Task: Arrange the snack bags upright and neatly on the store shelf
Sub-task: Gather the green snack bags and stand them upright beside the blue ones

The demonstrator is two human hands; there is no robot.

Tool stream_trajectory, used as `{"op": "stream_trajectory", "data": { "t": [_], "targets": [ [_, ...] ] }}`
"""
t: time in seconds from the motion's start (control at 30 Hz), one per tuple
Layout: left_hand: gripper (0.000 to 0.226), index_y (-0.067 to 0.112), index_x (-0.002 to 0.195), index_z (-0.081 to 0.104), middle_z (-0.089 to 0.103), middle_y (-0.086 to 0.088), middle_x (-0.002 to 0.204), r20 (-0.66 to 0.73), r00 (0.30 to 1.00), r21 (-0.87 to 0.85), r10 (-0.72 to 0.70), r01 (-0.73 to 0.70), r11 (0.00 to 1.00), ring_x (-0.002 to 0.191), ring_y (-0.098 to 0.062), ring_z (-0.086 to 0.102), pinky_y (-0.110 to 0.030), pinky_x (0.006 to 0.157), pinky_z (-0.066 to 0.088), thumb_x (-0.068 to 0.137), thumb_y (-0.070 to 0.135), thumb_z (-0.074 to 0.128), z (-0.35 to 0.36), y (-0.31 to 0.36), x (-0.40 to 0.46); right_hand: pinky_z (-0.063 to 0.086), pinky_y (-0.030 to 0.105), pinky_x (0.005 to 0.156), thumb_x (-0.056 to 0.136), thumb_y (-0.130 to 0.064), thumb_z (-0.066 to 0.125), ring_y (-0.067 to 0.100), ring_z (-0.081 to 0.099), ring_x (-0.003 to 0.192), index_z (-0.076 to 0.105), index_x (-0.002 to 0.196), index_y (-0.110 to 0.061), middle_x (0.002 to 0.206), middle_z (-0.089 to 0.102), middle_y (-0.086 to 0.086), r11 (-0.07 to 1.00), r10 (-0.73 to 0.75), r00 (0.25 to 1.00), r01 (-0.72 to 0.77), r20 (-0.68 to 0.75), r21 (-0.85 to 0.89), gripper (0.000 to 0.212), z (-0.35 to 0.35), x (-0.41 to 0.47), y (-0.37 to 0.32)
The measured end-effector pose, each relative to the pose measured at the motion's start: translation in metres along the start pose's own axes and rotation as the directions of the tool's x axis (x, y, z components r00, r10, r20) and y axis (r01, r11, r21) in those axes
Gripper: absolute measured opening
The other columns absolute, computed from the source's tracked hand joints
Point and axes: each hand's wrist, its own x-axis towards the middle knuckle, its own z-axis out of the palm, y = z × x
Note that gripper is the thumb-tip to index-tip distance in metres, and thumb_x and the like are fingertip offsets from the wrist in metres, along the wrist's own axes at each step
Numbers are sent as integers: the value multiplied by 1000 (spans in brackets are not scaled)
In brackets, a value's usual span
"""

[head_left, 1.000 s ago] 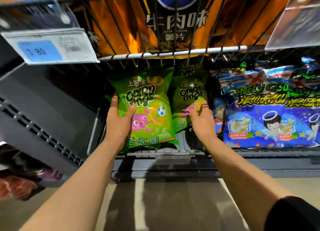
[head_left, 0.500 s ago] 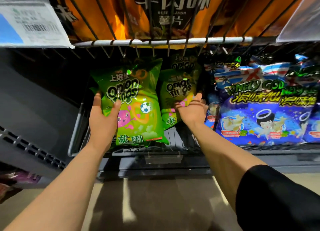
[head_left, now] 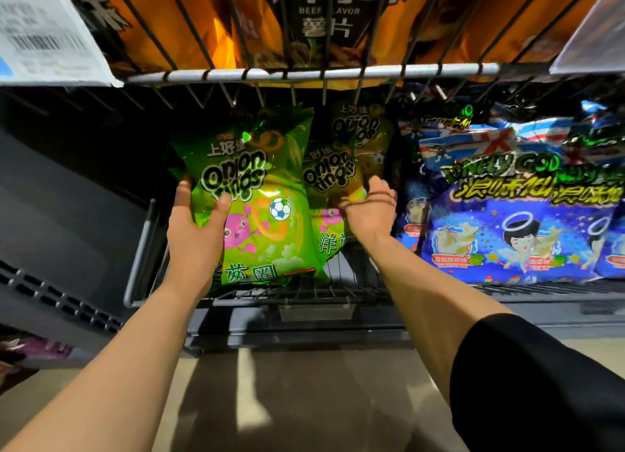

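Wire store shelf (head_left: 304, 294), lower tier. Left hand (head_left: 194, 238) grips the front glossy green onion-ring snack bag (head_left: 257, 201), thumb across its face. Right hand (head_left: 367, 211) curls around the second green bag (head_left: 333, 177) just behind. Current step: straightening. Next: seat both bags upright, faces forward.

A dim store aisle seen from above. A dark grey shelving unit (head_left: 61, 221) with a perforated panel fills the left side. An upper wire rack (head_left: 304, 74) with a pale metal front bar crosses the top, and a white price label (head_left: 47, 42) with a barcode hangs at its left end. A clear plastic label holder (head_left: 592, 38) hangs at upper right. Below, a beige tiled floor (head_left: 304, 401) shows pale streaks of reflected overhead light.
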Motion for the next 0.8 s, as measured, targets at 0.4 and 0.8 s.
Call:
{"op": "stream_trajectory", "data": {
  "t": [0.4,0.8],
  "targets": [
    [92,27,144,31,52,-2,139,17,1000,-49,-25,25,999,127,-22,51,-48,105,43,67,67,63,-4,-4,2,24,24,60,88,-7,45,18,42,71,55,81,-6,87,52,9,993,-36,939,73,-342,96,13,-10,-10,-10],
    [65,21,143,35,60,-2,128,-6,999,-23,43,-43,999,117,-19,58,-46,100,48,87,40,63,-7,-4,1,22,22,99,76,-45,52,28,40,125,40,128,1,134,43,16,997,59,997,-61,-54,-42,70,7,-6,-17]
  ]
}}
